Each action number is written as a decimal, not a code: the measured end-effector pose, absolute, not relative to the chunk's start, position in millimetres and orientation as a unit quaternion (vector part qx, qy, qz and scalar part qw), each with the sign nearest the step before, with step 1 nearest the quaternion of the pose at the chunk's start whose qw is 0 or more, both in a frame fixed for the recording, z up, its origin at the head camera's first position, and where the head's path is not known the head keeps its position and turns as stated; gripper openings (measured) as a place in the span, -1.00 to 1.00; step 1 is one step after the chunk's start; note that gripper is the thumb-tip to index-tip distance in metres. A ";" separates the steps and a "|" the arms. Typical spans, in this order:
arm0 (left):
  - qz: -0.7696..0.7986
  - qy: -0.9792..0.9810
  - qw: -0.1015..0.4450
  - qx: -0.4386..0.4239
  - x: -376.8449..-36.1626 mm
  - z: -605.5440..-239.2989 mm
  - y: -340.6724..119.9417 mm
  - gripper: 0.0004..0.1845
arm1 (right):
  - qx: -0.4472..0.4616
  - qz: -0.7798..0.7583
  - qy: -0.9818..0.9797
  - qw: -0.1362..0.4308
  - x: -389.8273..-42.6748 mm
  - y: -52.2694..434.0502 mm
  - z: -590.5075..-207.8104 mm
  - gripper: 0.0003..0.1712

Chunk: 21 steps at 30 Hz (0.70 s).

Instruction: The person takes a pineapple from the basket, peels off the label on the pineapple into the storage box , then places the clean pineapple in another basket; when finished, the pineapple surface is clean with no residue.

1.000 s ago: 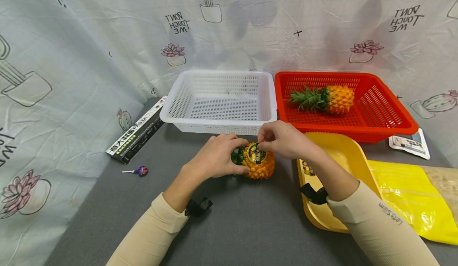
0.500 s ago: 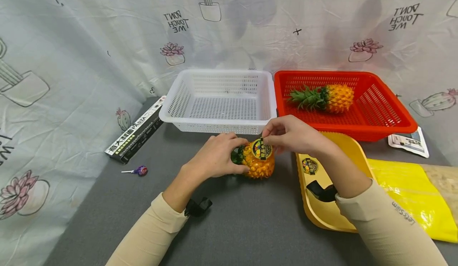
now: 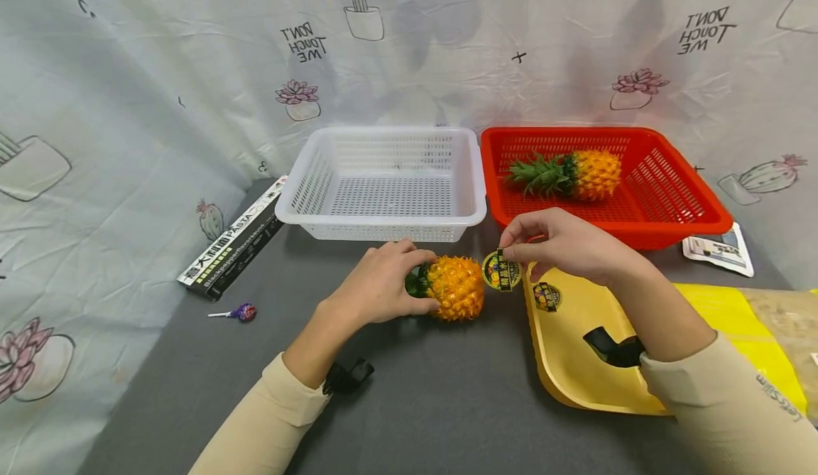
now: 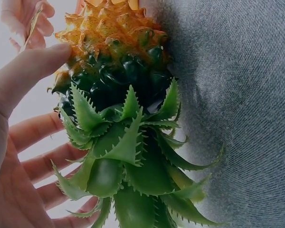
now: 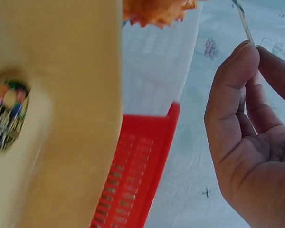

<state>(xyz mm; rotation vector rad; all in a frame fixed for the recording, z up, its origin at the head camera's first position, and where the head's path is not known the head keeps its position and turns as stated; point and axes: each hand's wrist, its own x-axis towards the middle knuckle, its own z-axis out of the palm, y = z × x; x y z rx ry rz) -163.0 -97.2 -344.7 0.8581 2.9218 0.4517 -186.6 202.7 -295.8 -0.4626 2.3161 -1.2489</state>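
Note:
My left hand [image 3: 380, 283] holds a small orange pineapple [image 3: 456, 289] on the grey table, thumb and fingers about its leafy end. In the left wrist view, the green spiky crown [image 4: 133, 171] lies towards the palm, and the thumb touches the fruit's side. Just right of the fruit, my right hand [image 3: 569, 246] pinches a round black and gold sticker [image 3: 501, 271] by its upper edge, apart from the pineapple. The right wrist view shows this sticker [image 5: 242, 21] edge-on between thumb and forefinger. A similar round sticker [image 3: 547, 296] sits on the inner wall of the yellow tray [image 3: 578, 361].
At the back stand a white basket [image 3: 383, 221] and a red basket [image 3: 664, 230] with another pineapple [image 3: 594, 175] lying in it. On the left are a pasta box [image 3: 233, 248] and a lollipop [image 3: 245, 312]. A yellow bag [image 3: 728, 326] and a white pouch [image 3: 722, 251] lie right.
The sticker has come off the pineapple: my right hand has drawn it away to the right. My left hand keeps its hold on the fruit. The head view has shifted slightly.

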 end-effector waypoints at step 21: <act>0.152 0.949 0.031 0.273 -163.5 -344.6 -96.3 -0.28 | -0.131 -0.440 0.848 0.265 -183.7 279.8 -310.0 -0.70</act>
